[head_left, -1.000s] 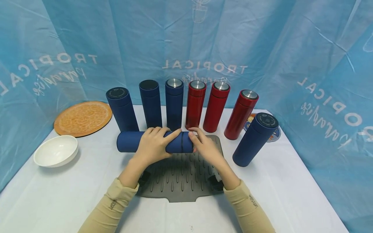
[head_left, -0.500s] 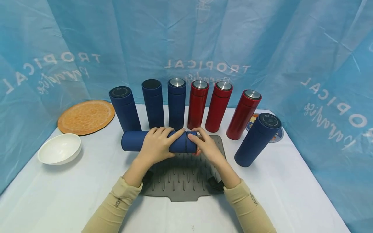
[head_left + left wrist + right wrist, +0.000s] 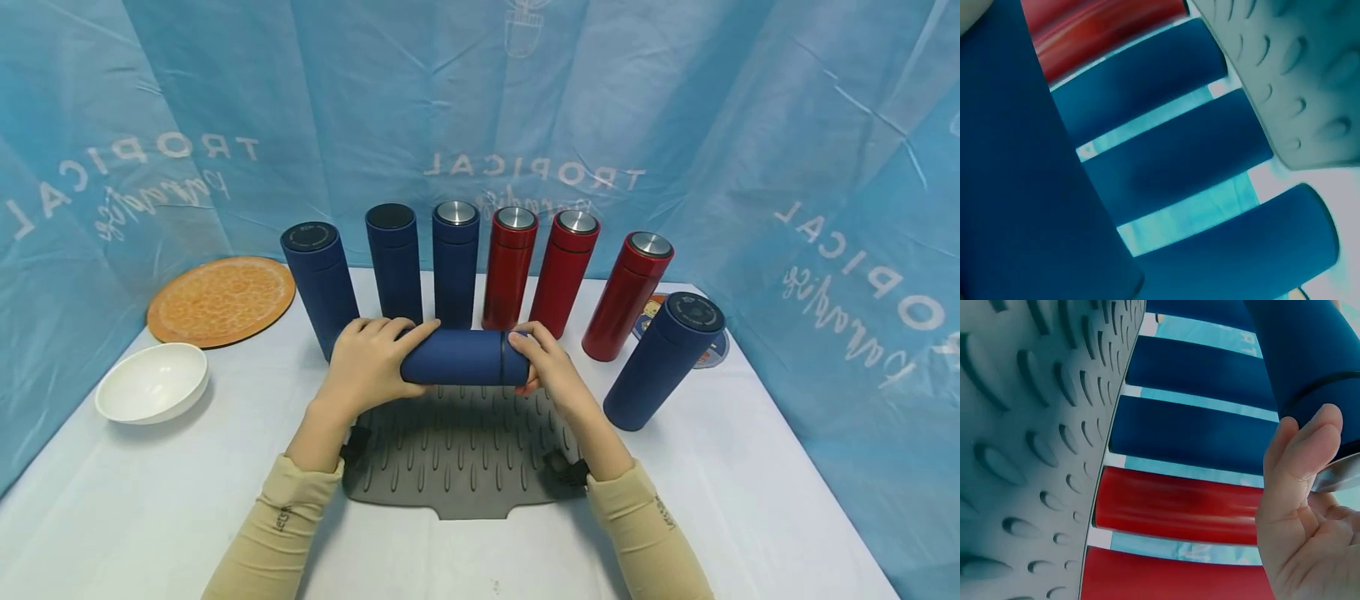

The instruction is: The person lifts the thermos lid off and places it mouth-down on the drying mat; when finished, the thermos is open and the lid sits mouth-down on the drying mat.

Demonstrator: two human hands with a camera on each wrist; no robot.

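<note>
Head view: the held blue bottle [image 3: 467,357] lies sideways, raised above the ridged grey mat [image 3: 461,467] on the white surface [image 3: 150,517]. The left hand [image 3: 366,362] has its grip wrapped about the body; the right hand [image 3: 553,372] grips the opposite, banded end. Behind stand three blue bottles [image 3: 396,267] and three red bottles [image 3: 562,271].

Left wrist view: the held bottle occupies the left edge; grip closure cannot be told here.

Right wrist view: the right grip is curled on the bottle's end, near its silver face.

Matt held flask [image 3: 457,358], glossy red flasks [image 3: 564,275], ridged mat [image 3: 474,454]
</note>
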